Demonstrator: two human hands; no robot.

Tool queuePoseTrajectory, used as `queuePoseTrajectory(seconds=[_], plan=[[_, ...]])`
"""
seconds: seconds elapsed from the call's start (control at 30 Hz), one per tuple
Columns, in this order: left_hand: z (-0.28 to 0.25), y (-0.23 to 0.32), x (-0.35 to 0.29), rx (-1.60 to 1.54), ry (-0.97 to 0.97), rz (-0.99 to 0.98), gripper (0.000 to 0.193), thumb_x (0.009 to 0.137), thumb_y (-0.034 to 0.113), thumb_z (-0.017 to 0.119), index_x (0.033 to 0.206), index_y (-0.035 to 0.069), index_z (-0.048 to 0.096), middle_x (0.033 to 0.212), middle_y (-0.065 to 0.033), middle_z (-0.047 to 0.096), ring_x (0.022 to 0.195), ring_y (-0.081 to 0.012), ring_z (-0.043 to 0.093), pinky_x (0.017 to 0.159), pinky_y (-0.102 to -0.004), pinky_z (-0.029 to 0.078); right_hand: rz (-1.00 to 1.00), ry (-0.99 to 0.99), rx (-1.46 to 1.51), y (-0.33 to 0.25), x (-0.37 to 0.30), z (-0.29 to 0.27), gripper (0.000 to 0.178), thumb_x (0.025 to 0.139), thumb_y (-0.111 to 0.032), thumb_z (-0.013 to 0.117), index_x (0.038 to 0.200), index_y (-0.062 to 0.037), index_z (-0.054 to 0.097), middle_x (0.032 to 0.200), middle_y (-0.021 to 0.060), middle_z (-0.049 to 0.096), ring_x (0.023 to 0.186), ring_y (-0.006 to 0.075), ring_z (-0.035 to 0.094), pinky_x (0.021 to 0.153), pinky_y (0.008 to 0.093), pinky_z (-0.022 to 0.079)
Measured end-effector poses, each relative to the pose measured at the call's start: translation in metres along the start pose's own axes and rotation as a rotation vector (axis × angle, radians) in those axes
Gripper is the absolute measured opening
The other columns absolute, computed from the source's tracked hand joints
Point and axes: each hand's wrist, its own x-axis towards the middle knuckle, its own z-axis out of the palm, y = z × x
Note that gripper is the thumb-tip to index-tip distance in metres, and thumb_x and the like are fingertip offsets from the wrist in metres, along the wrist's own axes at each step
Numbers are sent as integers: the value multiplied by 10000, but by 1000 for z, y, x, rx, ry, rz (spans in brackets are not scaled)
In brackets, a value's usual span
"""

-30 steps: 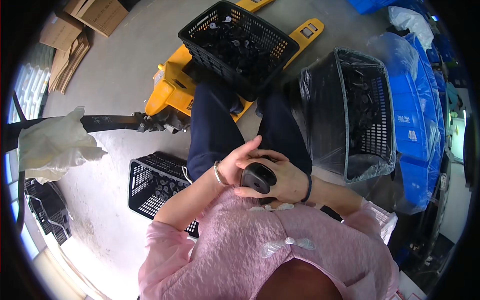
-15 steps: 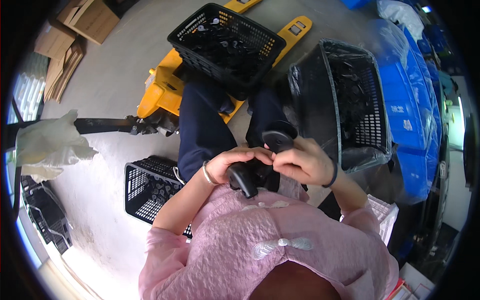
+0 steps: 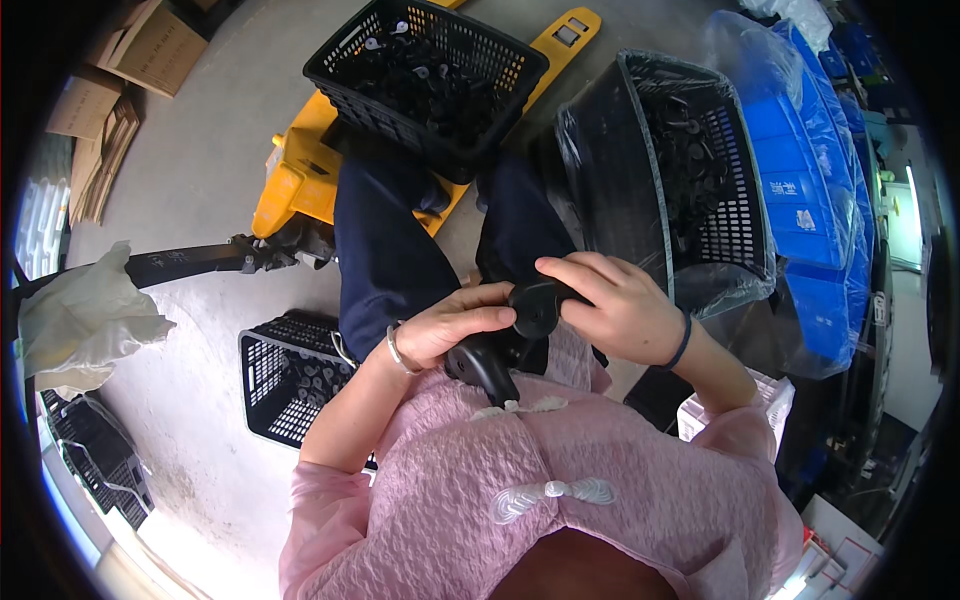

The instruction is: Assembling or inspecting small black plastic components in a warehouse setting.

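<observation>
Over my lap, both hands are on a black plastic part with a round end. My left hand comes from the left, with its thumb and fingers closed at the round end's edge. My right hand grips the same part from the right, fingers bent over its narrower side. Just below my left hand, against the pink top, rests another black plastic part with a curved, stubby arm. The hands partly cover both pieces, and dark shapes between them are hard to make out.
Ahead, a black crate of small black parts stands on a yellow pallet jack. To the right is a plastic-lined crate holding similar parts, beside wrapped blue bins. Another black crate sits at left; cardboard boxes lie farther off.
The round-ended part has come down and turned, so its round end now meets my left fingers. My right hand has shifted its grip on it. The whole view has shifted slightly.
</observation>
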Motion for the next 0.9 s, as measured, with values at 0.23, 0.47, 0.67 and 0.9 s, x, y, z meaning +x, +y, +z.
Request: queuePoseTrajectory(seconds=[0.23,0.47,0.67,0.9], plan=[[3,-1,1,83,41,20,309,842,223,569,1078,24,557,905,10,555,800,-47,503,711,-179,395,654,-68,1072,14,-5,-18,207,840,-143,558,987,2,559,896,62,602,721,80,574,578,192,439],[-2,-1,2,176,-55,55,406,845,302,516,1092,-19,548,1119,-105,536,1061,-191,482,943,-286,327,878,-98,1414,31,-7,2,305,881,-260,520,1048,-10,570,819,50,599,659,72,563,486,161,399],[-8,-5,8,262,-150,213,436,880,342,444,1077,-29,560,1159,-139,519,1111,-226,450,986,-316,275,832,76,1350,30,-8,3,260,842,-165,566,1050,-9,557,858,49,594,684,84,556,547,182,430],[1,-2,2,-85,58,-20,412,878,366,508,1096,18,544,951,-47,581,835,-95,567,734,-219,465,199,137,549,10,-6,9,285,686,46,606,946,-62,562,985,57,543,892,214,558,715,286,469]])
